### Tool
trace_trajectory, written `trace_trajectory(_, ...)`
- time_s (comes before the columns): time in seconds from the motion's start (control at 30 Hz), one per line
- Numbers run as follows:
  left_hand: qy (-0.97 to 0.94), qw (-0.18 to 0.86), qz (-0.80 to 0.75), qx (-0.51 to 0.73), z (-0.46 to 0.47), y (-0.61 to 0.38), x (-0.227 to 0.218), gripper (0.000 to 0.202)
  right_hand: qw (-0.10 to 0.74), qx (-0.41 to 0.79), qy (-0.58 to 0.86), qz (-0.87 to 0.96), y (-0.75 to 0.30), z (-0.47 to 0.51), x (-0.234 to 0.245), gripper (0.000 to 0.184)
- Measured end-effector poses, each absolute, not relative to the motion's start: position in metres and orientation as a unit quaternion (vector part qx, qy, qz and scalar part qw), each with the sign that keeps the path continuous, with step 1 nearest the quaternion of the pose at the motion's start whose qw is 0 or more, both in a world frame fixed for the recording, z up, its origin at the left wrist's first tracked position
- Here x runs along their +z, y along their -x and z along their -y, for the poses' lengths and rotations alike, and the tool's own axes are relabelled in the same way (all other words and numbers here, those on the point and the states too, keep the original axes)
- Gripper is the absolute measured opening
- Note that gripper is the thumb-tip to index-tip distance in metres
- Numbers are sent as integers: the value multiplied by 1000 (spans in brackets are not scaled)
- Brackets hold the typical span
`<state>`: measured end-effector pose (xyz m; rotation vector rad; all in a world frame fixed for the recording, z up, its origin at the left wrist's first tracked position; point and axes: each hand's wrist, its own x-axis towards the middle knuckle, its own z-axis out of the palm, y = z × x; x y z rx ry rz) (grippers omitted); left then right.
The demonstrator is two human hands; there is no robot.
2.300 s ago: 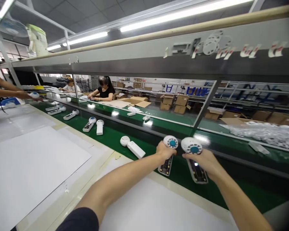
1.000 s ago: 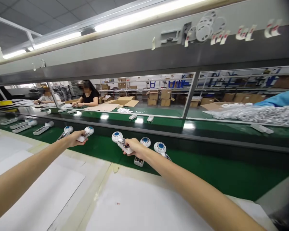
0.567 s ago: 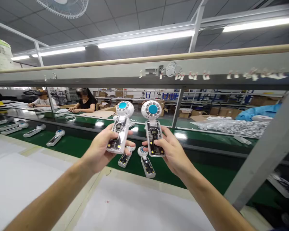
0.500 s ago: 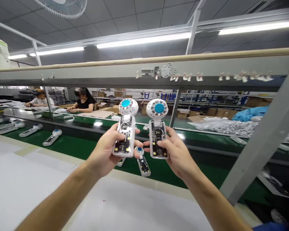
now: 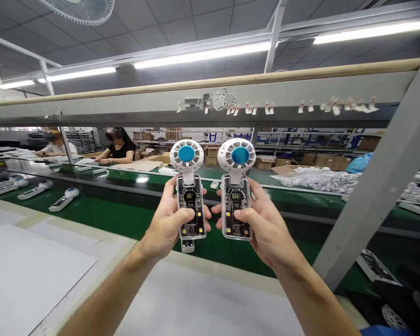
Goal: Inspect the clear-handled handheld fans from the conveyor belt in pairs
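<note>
Two handheld fans are held upright side by side, each with a round white vented head, a blue disc at its centre and a clear-fronted handle showing a dark circuit board. My left hand (image 5: 168, 219) is closed round the handle of the left handheld fan (image 5: 191, 186), thumb pressing on its front. The right handheld fan (image 5: 235, 186) is gripped by my right hand (image 5: 262, 219), its thumb also on the front. Small digits show on both boards. Behind and below the left fan, part of another fan (image 5: 188, 246) lies on the green conveyor belt (image 5: 227, 256).
More fans (image 5: 65, 199) lie along the belt at left. A white-covered table edge (image 5: 203, 289) runs in front. A slanted metal post (image 5: 374, 182) stands at right, and a shelf beam (image 5: 126, 105) crosses above. Two people sit across the line, near a heap of white parts (image 5: 318, 179).
Both fans have turned to face me more squarely, the left one moving right and more upright. The view has shifted, and the lone fan below has moved out from between my hands.
</note>
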<state>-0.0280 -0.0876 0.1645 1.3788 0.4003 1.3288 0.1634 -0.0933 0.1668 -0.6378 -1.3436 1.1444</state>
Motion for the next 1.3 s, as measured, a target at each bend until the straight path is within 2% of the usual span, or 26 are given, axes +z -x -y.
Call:
trace_trajectory(0.27,-583,556,-169,568,83,34,165,65,596,493,300,558,-160,83,160,74)
trace_trajectory(0.43,-574,583,-157,553,82,37,168,74,586,496,305,564,-158,79,162,77)
trace_trajectory(0.7,-567,583,-173,556,81,36,166,73,589,491,310,562,-158,79,163,67)
trace_trajectory(1.03,-563,593,-163,552,83,37,169,74,579,494,300,574,-160,76,159,73)
trace_trajectory(1.3,-553,606,-163,548,81,35,170,64,584,476,334,567,-155,84,165,68)
